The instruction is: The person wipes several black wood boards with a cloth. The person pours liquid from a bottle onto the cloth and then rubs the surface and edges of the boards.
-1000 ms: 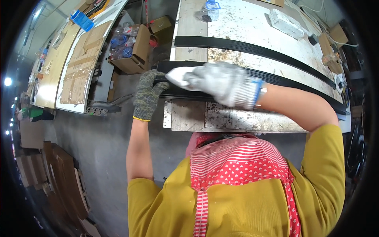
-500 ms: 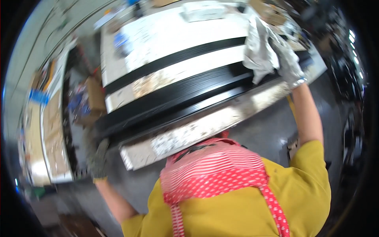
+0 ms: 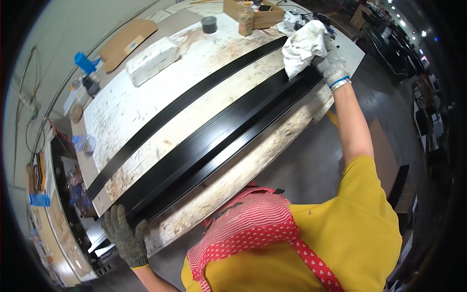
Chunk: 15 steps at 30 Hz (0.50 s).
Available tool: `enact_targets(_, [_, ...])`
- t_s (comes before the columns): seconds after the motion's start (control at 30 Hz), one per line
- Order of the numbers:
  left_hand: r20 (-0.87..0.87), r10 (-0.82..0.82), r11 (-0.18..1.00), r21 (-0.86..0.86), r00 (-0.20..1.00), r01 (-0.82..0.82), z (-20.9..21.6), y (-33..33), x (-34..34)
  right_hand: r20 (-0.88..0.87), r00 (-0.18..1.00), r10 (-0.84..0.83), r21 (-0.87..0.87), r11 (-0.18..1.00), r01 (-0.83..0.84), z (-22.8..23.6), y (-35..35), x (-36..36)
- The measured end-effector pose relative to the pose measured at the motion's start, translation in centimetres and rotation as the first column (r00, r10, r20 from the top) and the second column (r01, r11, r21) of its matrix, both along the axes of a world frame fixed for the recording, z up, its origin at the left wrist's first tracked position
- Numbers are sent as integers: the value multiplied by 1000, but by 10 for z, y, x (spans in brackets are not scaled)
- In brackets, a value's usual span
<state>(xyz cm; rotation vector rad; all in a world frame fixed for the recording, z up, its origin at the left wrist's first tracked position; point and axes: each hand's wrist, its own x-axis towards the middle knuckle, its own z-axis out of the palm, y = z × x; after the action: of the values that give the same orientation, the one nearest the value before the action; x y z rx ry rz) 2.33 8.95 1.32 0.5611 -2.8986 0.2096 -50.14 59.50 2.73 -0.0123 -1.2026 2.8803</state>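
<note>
A long glossy black board [image 3: 209, 129] with a raised, stepped profile lies slantwise along the near side of the worktable. At its left end my left hand [image 3: 125, 236], in a dark grey knit glove, has its fingers over the end and its thumb at the near edge. Toward the far right end, my right hand [image 3: 334, 68], in a pale glove, holds a crumpled white cloth [image 3: 305, 45] against the board. The cloth hides some of those fingers. Beyond the board lies a narrower flat black strip [image 3: 182, 102], which neither hand touches.
The white worktable [image 3: 228, 197] is scuffed and stained. On it are a white block [image 3: 153, 61], a dark round container [image 3: 209, 24], a bottle [image 3: 246, 20] and a wooden box [image 3: 270, 18]. A blue spray bottle [image 3: 85, 63] and brown cardboard [image 3: 127, 44] stand farther left.
My view has turned, so the table and boards now slant more steeply. The white cloth, which hung loosely, is now bunched near the board's right end. My left hand shows sharply at the left end.
</note>
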Motion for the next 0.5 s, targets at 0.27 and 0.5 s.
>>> enact_targets(0.27, [5, 6, 995, 97, 1000, -7, 9, 51, -56, -356, 932, 74, 697, 685, 212, -25, 32, -126])
enact_targets(0.5, [118, 206, 975, 63, 971, -215, 2, 54, -60, -627, 777, 49, 776, -38, 629, 70, -45, -221])
